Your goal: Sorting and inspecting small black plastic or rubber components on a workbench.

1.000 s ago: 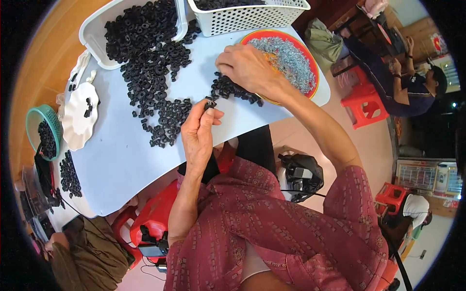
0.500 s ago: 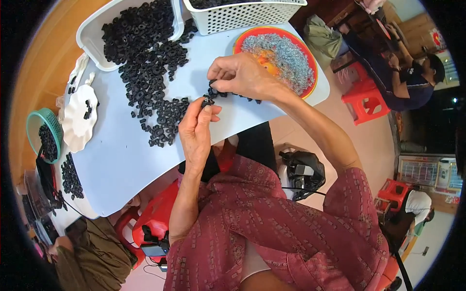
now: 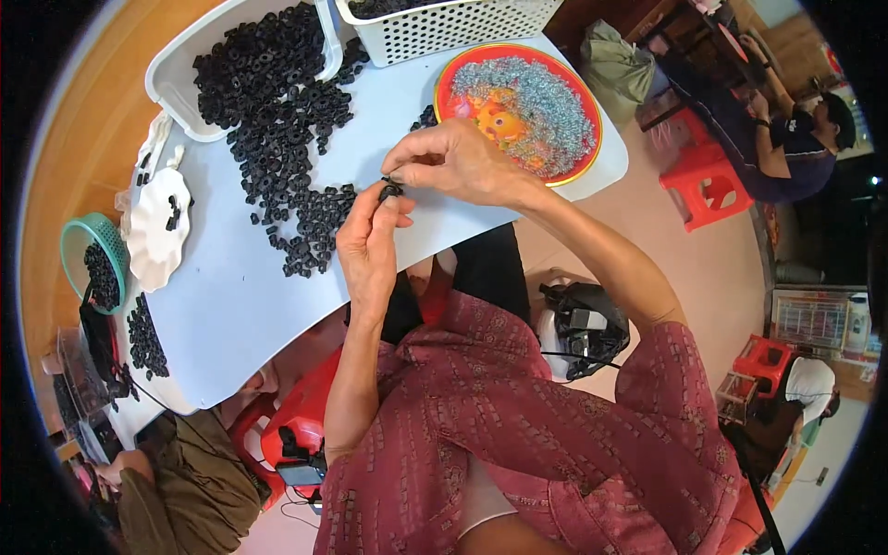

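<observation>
Black part (image 3: 392, 191) sat left of and nearer the wearer than the red round tray (image 3: 500, 121), up off the table between both hands' fingertips. Left hand (image 3: 368, 250) came at it from below, thumb and forefinger pinched around it, other fingers loosely curled. Right hand (image 3: 462, 165) reached leftward past the tray's near-left edge, thumb and forefinger closed on a dark bit (image 3: 387, 178) at the part's upper edge; couldn't tell whether that was a separate piece. From the right hand, the part lay left and slightly wearer-ward; from the left hand, straight off the fingertips. Neither hand was clearly nearer, both were right at it. Long axis: too small and too covered to call. Materials: part looked matte black, maybe rubber or plastic. Tray was smooth and shallow, with a yellow edge and orange print, heaped with tiny shiny clear-grey pieces (image 3: 550, 102). Left of tray, a big loose pile (image 3: 287, 157) of stubby black pieces, some ring-like, spilled from a smooth pale bin (image 3: 171, 88). Small black heap (image 3: 425, 117) just beside the tray's left edge. White basket (image 3: 453, 35) beyond the tray, rigid, holed wall. Table (image 3: 231, 324) under the tray: pale blue, smooth, rounded corner.
</observation>
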{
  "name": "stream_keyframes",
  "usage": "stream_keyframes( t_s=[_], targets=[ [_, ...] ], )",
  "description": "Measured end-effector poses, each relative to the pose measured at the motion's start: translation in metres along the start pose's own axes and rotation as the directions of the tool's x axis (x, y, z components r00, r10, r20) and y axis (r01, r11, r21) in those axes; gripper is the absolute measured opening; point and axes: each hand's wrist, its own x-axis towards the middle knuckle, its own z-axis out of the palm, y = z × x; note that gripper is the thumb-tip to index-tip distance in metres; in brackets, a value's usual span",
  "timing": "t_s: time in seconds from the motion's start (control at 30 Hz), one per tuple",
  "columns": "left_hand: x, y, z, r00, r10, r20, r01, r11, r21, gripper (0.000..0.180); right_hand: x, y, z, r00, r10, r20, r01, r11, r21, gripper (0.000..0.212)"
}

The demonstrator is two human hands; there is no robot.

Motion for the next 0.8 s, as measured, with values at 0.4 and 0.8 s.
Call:
stream_keyframes(
  t_s=[0.4, 0.8],
  targets=[
    [-0.001, -0.003, 0.001, 1.000, 0.009, -0.019, -0.009, 1.000, -0.007, 0.031, -0.004, 0.006, 0.006, 0.999, -0.039, -0.007, 0.039, 0.999, 0.025, 0.013],
    [0.000, -0.014, -0.007, 0.999, -0.011, 0.040, 0.014, 0.997, -0.076, 0.030, -0.002, 0.004, -0.001, 0.998, -0.061, 0.025, 0.060, 0.997, 0.038, 0.020]
  ],
)
